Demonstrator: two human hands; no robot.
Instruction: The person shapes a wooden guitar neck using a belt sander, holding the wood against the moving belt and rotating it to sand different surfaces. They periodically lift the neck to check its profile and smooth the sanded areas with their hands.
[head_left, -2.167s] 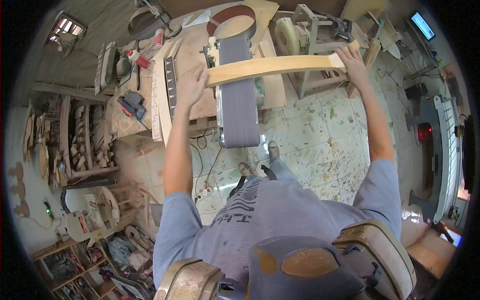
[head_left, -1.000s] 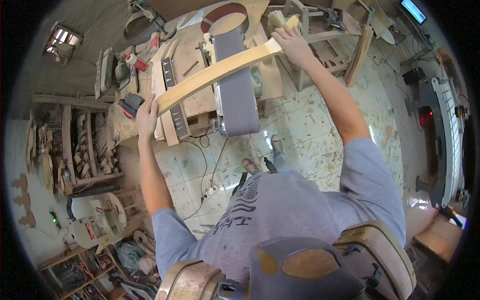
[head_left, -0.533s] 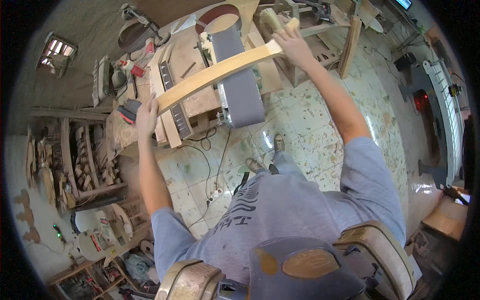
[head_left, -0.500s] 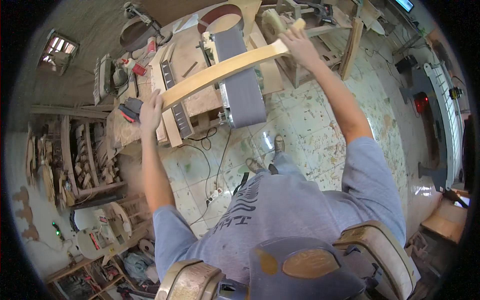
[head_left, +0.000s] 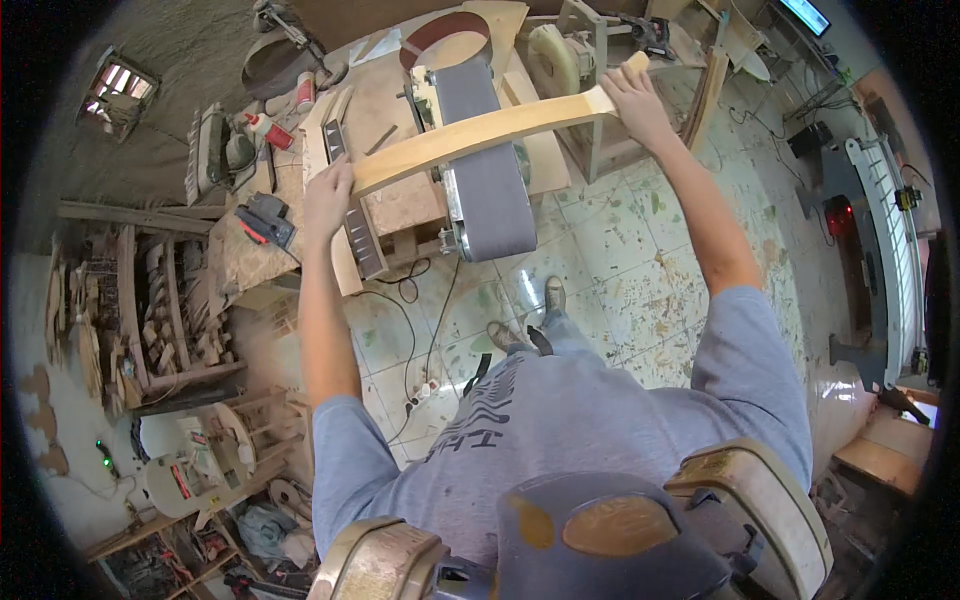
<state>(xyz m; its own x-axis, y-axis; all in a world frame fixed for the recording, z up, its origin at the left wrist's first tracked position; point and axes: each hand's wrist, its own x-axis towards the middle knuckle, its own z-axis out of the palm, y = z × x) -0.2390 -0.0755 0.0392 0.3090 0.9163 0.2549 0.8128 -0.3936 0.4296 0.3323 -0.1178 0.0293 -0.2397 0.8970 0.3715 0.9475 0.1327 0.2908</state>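
A long, slightly curved wooden piece (head_left: 465, 135) lies across the grey belt of a belt sander (head_left: 495, 212). Its left end is gripped by my left hand (head_left: 328, 200), fingers closed around the wood. My right hand (head_left: 637, 108) is wrapped about the narrower right end, whose tip sticks out beyond the fingers. Whether the wood's underside presses on the belt or hovers just above it, I cannot tell. To the left of my left hand, a black and red power tool (head_left: 266, 222) rests on the workbench (head_left: 235, 262).
A red and white bottle (head_left: 270, 132) lies behind the power tool. Behind the sander stands a round, brown-rimmed hoop (head_left: 446, 38). Wooden frames (head_left: 592, 130) are at the right. Black cables (head_left: 415, 335) trail over the tiled floor, and wood offcuts (head_left: 165, 310) fill a rack at left.
Both hands have moved right with the wooden piece, sliding it across the sander. The power tool by my left hand is now more exposed.
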